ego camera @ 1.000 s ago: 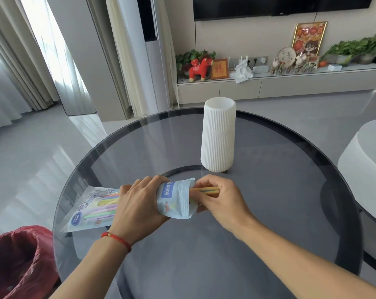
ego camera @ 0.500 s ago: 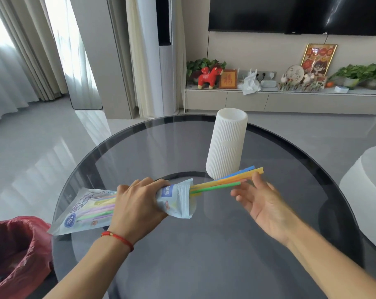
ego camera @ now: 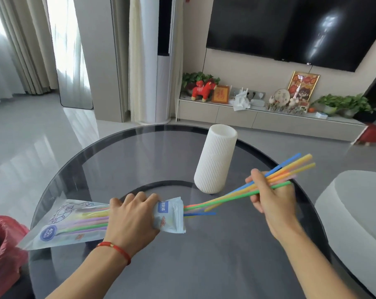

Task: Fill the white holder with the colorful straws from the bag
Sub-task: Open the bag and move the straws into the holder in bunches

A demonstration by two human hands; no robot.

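Noted on round dark glass table: white ribbed holder, upright, open at top, nothing visible inside from this angle.

Nearer than the holder and to its left: bag of straws, clear-fronted with blue print, lying roughly level, mouth turned toward the holder's base. Clamped around its neck by left hand, fingers wrapped over the top, knuckles up. Red cord bracelet at that wrist. Purple, green and yellow straws visible through the bag's clear panel.

To the right of the holder, slightly nearer: right hand, fingers curled closed around a bunch of colorful straws. Bunch comprises blue, yellow, orange, pink and green pieces. Near ends at the bag mouth; whether still inside, cannot tell, owing to blur. Far ends fanned out beyond the fist, up and to the right of the holder, clear of its rim. One short blue end lying loose just outside the bag mouth.

No contact between straws and holder; bunch passing just in front of the holder's base.

Far left of the holder, below table edge: red bin liner.
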